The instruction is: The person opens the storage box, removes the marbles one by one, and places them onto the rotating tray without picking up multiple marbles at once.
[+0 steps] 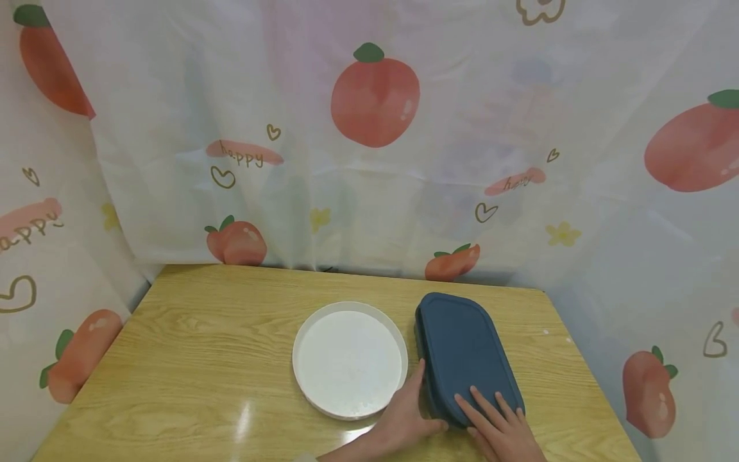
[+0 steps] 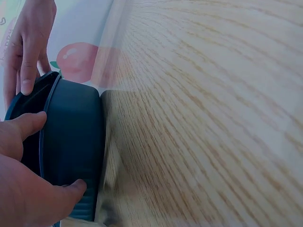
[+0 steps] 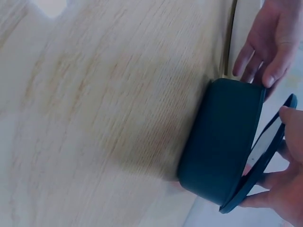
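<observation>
A dark blue-green container [image 3: 220, 135] with rounded corners stands on the wooden table. Its matching lid [image 1: 464, 340] sits tilted; in the right wrist view a wedge-shaped gap opens between lid and rim at the near end. My left hand [image 1: 402, 414] holds the container's near left corner, a finger along the side wall and the thumb at the near end. On the lid's near edge, my right hand [image 1: 508, 433] grips with fingers spread over the top and thumb at the edge. The container's inside is mostly hidden.
Just left of the container lies a round white tray [image 1: 349, 359] with a low rim, close to my left hand. The wooden tabletop [image 1: 190, 359] reaches back to a fruit-printed curtain [image 1: 375, 192], which also hangs along both sides.
</observation>
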`<act>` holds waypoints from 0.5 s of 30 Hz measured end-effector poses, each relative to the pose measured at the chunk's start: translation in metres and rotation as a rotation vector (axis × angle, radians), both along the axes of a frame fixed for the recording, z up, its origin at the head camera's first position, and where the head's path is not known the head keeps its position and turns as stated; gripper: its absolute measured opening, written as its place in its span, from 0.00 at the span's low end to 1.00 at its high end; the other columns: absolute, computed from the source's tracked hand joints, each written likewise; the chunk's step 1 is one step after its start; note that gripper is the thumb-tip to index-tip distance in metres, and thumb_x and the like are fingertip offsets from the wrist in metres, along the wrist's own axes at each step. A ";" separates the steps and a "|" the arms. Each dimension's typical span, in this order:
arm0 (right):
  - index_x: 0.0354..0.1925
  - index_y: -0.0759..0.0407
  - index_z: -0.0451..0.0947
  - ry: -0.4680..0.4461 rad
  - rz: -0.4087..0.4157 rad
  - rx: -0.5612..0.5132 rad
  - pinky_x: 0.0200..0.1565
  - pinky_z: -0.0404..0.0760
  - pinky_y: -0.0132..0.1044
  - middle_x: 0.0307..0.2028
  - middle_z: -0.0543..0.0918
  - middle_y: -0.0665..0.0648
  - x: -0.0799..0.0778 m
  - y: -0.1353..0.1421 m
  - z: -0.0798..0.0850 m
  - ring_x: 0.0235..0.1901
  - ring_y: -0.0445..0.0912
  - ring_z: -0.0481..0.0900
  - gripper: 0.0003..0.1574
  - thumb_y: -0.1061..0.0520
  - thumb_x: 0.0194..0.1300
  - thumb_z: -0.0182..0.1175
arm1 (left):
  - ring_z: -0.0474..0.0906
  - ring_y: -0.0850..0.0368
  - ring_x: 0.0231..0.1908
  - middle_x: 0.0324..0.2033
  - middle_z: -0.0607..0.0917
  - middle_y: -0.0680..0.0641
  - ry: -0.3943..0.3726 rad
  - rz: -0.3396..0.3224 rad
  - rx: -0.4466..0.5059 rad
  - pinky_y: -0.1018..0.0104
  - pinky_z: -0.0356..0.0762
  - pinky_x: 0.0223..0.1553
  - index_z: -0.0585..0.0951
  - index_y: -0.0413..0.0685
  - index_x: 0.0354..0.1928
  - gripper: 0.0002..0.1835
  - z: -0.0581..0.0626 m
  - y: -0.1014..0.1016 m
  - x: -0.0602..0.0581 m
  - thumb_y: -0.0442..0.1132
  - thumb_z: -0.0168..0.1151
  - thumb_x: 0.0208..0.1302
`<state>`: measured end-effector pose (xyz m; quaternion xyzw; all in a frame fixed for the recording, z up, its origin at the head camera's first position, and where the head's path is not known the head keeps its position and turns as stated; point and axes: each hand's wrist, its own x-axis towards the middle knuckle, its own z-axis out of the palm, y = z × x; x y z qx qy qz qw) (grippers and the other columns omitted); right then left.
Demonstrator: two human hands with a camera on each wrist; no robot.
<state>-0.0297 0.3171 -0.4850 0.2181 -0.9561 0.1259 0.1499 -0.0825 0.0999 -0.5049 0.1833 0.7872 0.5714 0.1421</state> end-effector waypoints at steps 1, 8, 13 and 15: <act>0.70 0.26 0.66 0.001 -0.005 -0.006 0.37 0.75 0.74 0.58 0.81 0.60 0.001 0.000 0.000 0.48 0.73 0.78 0.46 0.54 0.58 0.71 | 0.59 0.44 0.71 0.73 0.61 0.39 0.001 0.000 0.005 0.54 0.63 0.68 0.50 0.37 0.77 0.58 0.000 0.000 0.000 0.47 0.75 0.52; 0.70 0.23 0.64 -0.088 -0.034 -0.071 0.38 0.74 0.75 0.60 0.78 0.64 0.001 0.005 0.006 0.51 0.75 0.76 0.46 0.56 0.62 0.69 | 0.59 0.44 0.71 0.73 0.60 0.38 0.000 0.004 0.017 0.53 0.62 0.68 0.51 0.36 0.77 0.57 0.001 -0.001 0.001 0.48 0.75 0.53; 0.68 0.51 0.72 -0.265 -0.070 -0.105 0.42 0.72 0.75 0.60 0.74 0.74 -0.002 0.010 0.016 0.55 0.79 0.71 0.31 0.60 0.68 0.63 | 0.59 0.43 0.71 0.74 0.60 0.38 -0.016 0.010 0.022 0.51 0.61 0.68 0.51 0.37 0.77 0.57 0.002 -0.001 0.001 0.47 0.75 0.53; 0.63 0.67 0.74 -0.291 -0.084 -0.109 0.44 0.71 0.75 0.61 0.73 0.76 -0.002 0.011 0.018 0.56 0.80 0.69 0.26 0.62 0.68 0.62 | 0.59 0.42 0.71 0.74 0.60 0.38 -0.020 0.014 0.020 0.50 0.61 0.68 0.51 0.37 0.77 0.57 0.002 -0.001 0.001 0.46 0.75 0.53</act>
